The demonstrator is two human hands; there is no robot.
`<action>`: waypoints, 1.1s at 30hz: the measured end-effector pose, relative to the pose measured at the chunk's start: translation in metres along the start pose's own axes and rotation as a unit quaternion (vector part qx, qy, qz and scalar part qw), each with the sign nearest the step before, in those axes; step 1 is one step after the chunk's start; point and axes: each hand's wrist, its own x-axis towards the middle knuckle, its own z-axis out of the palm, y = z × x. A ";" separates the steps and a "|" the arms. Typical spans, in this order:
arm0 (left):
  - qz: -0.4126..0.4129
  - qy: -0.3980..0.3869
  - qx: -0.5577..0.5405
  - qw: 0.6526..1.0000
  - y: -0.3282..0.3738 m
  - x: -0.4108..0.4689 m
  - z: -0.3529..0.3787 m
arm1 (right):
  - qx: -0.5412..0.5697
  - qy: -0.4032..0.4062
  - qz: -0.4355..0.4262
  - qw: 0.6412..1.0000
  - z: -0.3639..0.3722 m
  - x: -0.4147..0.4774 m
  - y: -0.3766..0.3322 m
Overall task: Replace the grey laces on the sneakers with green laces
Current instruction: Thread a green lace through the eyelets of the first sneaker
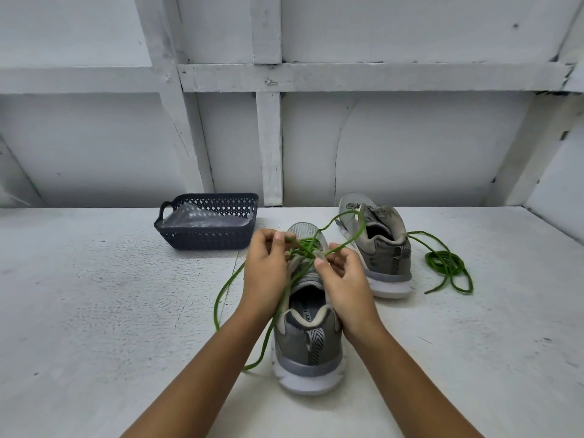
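Near sneaker (308, 352), grey w/ white sole, heel toward camera, stands on white bench (94, 311); both hands over its tongue; left hand (267, 273) fingers (279, 238) curled, pinching green lace (304, 248) at the eyelets; right hand (346, 279) thumb & forefinger clamped on same lace just beside; lace crosses the upper, one end trailing left over bench, a loop rising to the right; second sneaker (380, 248) behind-right; second green lace (429, 262) coiled beside it; dark basket (205, 240) far left, clear plastic inside.

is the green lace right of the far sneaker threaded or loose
Lying loose: the coiled green shoelace rests on the white table beside the far grey mesh sneaker, one end trailing toward its heel.
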 end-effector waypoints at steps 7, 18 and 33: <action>-0.026 0.128 -0.125 0.984 0.037 0.026 -0.055 | 0.007 0.013 0.004 1.000 -0.001 0.002 0.003; 0.181 -0.143 0.592 0.772 0.033 0.019 -0.042 | 0.014 0.013 -0.002 1.000 0.001 -0.001 0.004; -0.033 -0.129 -0.098 0.986 0.061 0.020 -0.054 | -0.001 0.020 0.017 1.000 -0.002 -0.001 0.010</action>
